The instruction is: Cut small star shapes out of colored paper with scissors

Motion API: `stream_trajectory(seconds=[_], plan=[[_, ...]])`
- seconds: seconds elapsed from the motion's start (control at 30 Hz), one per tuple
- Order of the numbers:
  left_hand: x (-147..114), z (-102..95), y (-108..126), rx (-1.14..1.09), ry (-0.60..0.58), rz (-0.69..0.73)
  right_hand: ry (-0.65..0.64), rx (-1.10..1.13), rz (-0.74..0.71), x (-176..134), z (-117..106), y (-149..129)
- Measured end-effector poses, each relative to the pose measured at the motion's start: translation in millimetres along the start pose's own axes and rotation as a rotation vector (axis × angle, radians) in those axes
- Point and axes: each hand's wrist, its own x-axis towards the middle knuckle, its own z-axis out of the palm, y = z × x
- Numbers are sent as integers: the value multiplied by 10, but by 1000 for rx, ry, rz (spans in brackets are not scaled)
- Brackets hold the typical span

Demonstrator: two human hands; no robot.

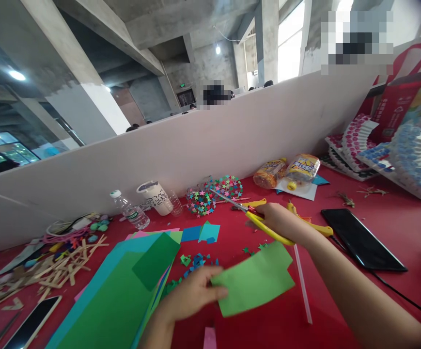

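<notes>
Holding: left hand (192, 293), lower centre of the frame, pinches a light green paper sheet (256, 281) at its left edge, thumb on top, fingers (215, 292) clamped on the paper.
Gripping: right hand (277, 220), right of centre, fingers closed through the handles of yellow scissors (248, 213); blades point to the upper left, slightly apart.
Green sheet position: lower centre, held just above the red tabletop (395, 213), directly below the scissors hand.
Paper stack (119, 295): lower left, sheets of green, teal, pink and blue, fanned flat on the tabletop.
Paper scraps (195, 261): small blue and green cuttings, centre, between stack and held sheet.
Blue squares (201, 232): two flat pieces, centre, above the scraps.
Star balls (213, 194): two spheres of coloured stars, upper centre, near the white partition (195, 145).
Water bottle (130, 211): left of centre, tilted, beside a white cup (157, 196).
Wooden sticks (46, 271): loose pile, far left.
Phone (32, 325): lower left corner, screen dark.
Tablet (363, 240): right, dark, flat, cable attached.
Snack packets (286, 172): two, upper right of centre.
White straw (303, 286): lying right of the green sheet.
</notes>
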Motion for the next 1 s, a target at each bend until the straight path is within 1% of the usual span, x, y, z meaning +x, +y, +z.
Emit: stream_trajectory(seconds=[0.03, 0.07, 0.13, 0.17, 0.27, 0.3, 0.37, 0.4, 0.47, 0.53, 0.63, 0.7, 0.77, 0.87, 1.0], plan=[[-5, -101, 43, -119, 74, -16, 44, 38, -7, -17, -7, -22], [-7, -195, 93, -176, 138, -28, 94, 81, -13, -36, -16, -45], [-2, -348, 201, -208, 307, -4, 197, 172, -29, -73, -37, -81], [4, -405, 253, -207, 359, 16, 248, 215, -37, -89, -48, -89], [38, -502, 375, -219, 534, 78, 396, 298, -53, -124, -79, -78], [53, -516, 401, -233, 573, 104, 435, 307, -58, -134, -85, -69], [84, -533, 430, -278, 608, 161, 456, 318, -83, -162, -88, -60], [97, -542, 435, -308, 616, 183, 441, 323, -105, -183, -84, -64], [115, -572, 429, -367, 648, 201, 369, 331, -160, -239, -65, -95], [115, -625, 403, -415, 711, 208, 246, 331, -210, -307, -31, -147], [83, -732, 334, -470, 784, 268, 3, 318, -268, -378, 57, -237], [47, -805, 274, -498, 813, 306, -102, 292, -290, -378, 143, -290], [7, -870, 212, -516, 864, 314, -151, 269, -303, -342, 243, -336], [-43, -940, 135, -532, 927, 322, -185, 264, -312, -267, 382, -389], [-45, -933, 115, -532, 899, 328, -199, 275, -299, -238, 496, -444]])
